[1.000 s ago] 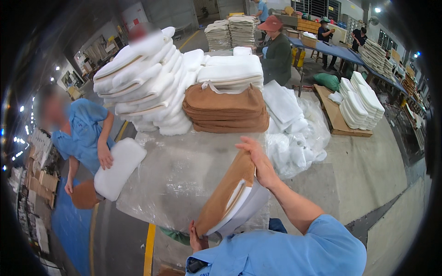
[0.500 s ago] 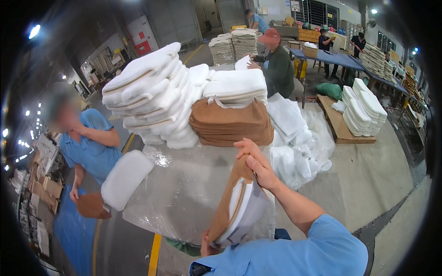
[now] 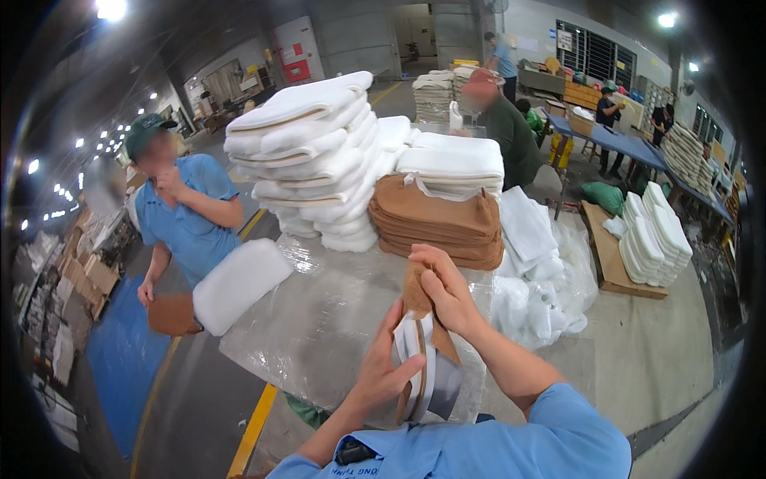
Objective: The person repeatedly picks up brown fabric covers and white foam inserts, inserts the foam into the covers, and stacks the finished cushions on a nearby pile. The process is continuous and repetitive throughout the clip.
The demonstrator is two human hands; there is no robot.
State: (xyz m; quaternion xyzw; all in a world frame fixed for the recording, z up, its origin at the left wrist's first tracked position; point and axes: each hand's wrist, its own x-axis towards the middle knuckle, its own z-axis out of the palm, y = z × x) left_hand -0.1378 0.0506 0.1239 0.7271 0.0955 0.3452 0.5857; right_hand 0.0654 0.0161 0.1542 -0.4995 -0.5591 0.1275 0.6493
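Close to my body stands a cushion pad point(image 3: 415, 371) on its edge, with white padding layers and a thin tan layer showing at its open side. A brown fabric cover point(image 3: 416, 297) wraps part of it. My right hand point(image 3: 448, 289) is closed on the top end of the cover, fingers over the far side. Around the cushion's left side my left hand point(image 3: 387, 367) grips, thumb across the near white edge and fingers behind. A greyish sheet-like flap hangs at its lower right. Its bottom is partly hidden by my shirt.
Plastic film covers the table point(image 3: 319, 343). Beyond it rise a tall stack of white pads point(image 3: 307, 160), a brown cover stack point(image 3: 435, 223) and more white pads point(image 3: 455, 164). White wrapping point(image 3: 531, 295) lies right. A co-worker point(image 3: 187, 215) at left holds a brown piece point(image 3: 171, 314) beside a white pad point(image 3: 243, 287).
My left hand has come up from the cushion's bottom to its upper left side. The cushion has turned more upright, and the cover's top is bunched in my right hand. The view has shifted.
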